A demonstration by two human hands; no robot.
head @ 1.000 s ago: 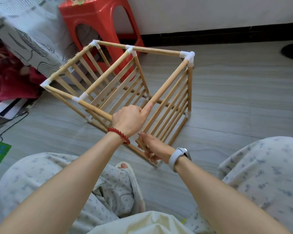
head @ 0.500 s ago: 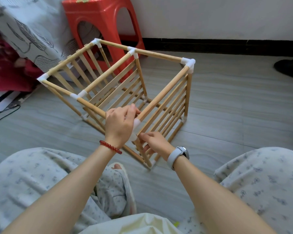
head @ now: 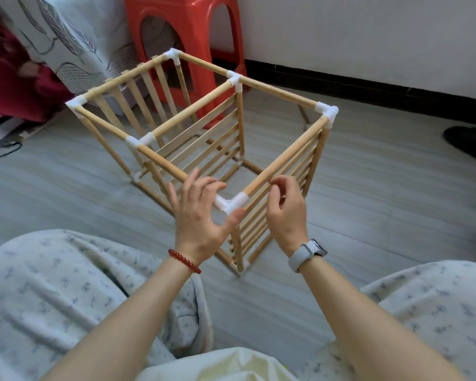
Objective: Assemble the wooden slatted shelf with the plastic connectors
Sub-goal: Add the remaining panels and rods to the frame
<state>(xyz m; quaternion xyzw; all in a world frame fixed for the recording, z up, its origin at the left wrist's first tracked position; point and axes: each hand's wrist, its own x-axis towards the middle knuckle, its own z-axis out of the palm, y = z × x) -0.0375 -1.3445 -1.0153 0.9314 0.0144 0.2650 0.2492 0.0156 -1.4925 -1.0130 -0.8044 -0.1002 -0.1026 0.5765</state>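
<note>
The left hand is being held with its fingers spread and relaxed, clamped on nothing; its thumb tip is lying just at the underside of the white plastic three-way corner connector, and its fingertips are hovering over the rail that runs away to the left. The right hand is being held just to the right of the same connector, fingers loosely curled, thumb and forefinger nearly meeting beside the round wooden top rail; whether the rail is being pinched cannot be told.

Between the two hands the near top corner of the pale wooden slatted shelf frame is being presented. The frame is standing on the grey floor, directly ahead of the person. From the connector one rail is leading away up and to the right, another up and to the left, and a post is dropping straight down to the floor.

The left hand is judged the nearer to the connector, so any pressing of the joint would probably be done downward along the post's axis.
</note>
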